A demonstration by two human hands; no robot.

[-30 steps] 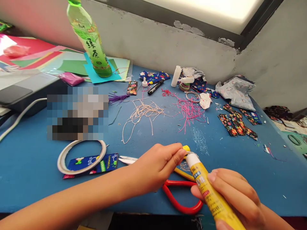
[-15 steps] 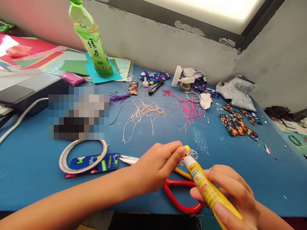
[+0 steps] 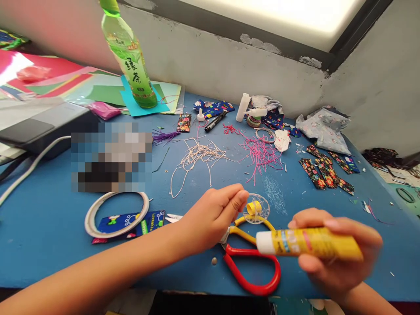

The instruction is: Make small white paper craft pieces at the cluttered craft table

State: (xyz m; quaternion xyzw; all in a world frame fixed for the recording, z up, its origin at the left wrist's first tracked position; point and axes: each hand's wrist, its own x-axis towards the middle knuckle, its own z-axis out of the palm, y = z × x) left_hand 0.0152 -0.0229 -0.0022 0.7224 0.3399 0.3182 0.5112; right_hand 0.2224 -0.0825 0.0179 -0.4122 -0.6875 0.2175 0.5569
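Observation:
My left hand is closed in a pinch at the edge of a clear, round, lacy plastic disc. A small curled yellow strip sits on the disc's face. My right hand is wrapped round a yellow glue stick, held nearly level, its white end pointing left and apart from the disc. Beneath both hands lie scissors with one red and one yellow handle; my left hand covers part of their blades.
A roll of tape lies on a blue patterned piece at left. Behind are white cords, pink cords, a marker and floral fabric pieces. A green tea bottle stands at the back left.
My right hand has drawn the glue stick away from the disc and turned it from steeply slanted to nearly level. The disc and yellow strip now show more fully beside my left hand.

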